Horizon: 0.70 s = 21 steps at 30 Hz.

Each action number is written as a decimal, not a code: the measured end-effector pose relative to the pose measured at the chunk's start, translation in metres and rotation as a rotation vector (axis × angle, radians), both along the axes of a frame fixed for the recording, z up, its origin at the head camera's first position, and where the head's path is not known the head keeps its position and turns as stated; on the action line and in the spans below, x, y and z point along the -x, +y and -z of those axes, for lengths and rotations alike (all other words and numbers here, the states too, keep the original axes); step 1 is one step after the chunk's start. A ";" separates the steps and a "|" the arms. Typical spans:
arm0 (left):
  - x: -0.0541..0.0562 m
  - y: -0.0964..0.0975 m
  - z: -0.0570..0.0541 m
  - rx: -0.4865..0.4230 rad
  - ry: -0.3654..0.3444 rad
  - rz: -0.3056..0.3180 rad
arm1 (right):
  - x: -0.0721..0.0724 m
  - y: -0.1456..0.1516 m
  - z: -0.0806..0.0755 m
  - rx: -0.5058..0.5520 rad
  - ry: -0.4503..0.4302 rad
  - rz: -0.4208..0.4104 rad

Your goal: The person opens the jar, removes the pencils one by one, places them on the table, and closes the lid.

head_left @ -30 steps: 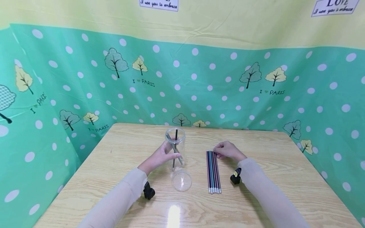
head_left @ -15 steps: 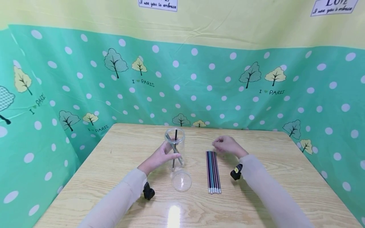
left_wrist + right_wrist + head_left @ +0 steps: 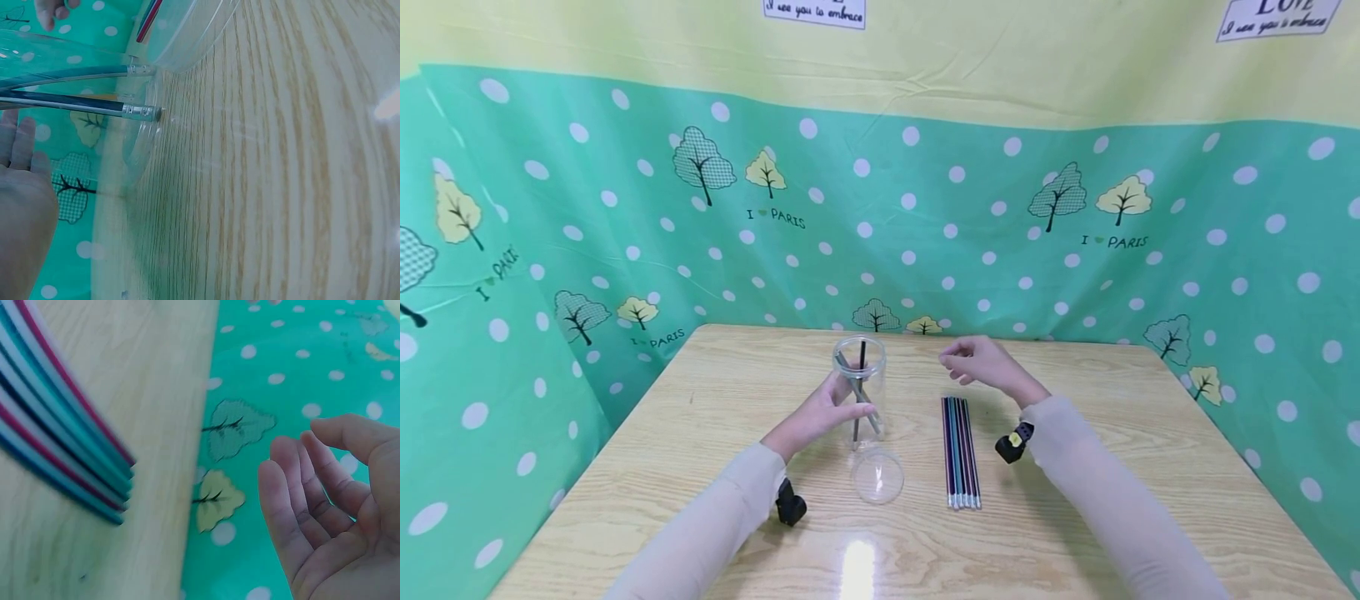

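Observation:
My left hand (image 3: 820,412) grips a tall clear jar (image 3: 878,392), which stands upright on the table. Two dark pencils (image 3: 857,390) lean crosswise inside it, and their eraser ends (image 3: 140,112) point down near the jar's bottom in the left wrist view. To the right, several dark pencils (image 3: 961,454) lie side by side in a row, eraser ends toward me. Above and beyond their far ends hovers my right hand (image 3: 988,364), fingers loosely bent. The right wrist view shows nothing between thumb and fingers (image 3: 287,506), apart from the pencils.
A clear round lid (image 3: 877,477) lies flat just in front of the jar. The wooden table (image 3: 715,500) ends at a green dotted curtain (image 3: 925,208) behind and at the sides. Black wrist cameras (image 3: 790,504) sit under both sleeves.
My right hand has lifted off the far end of the pencil row and moved away and a little left. The left hand, jar, lid and pencils stay put.

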State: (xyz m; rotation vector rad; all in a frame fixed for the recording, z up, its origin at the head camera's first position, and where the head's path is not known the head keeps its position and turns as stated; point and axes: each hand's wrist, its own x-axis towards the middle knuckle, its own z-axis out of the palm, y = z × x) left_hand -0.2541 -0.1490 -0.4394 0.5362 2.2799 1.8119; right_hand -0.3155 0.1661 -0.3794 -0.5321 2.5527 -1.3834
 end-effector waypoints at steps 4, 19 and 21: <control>0.001 0.000 0.001 0.000 0.005 0.002 | -0.006 -0.011 -0.013 0.007 0.042 -0.031; -0.001 0.001 -0.002 -0.022 0.014 0.010 | -0.024 -0.054 -0.050 0.029 0.191 -0.082; -0.001 0.001 -0.001 -0.022 0.011 0.011 | -0.026 -0.060 -0.053 0.034 0.206 -0.092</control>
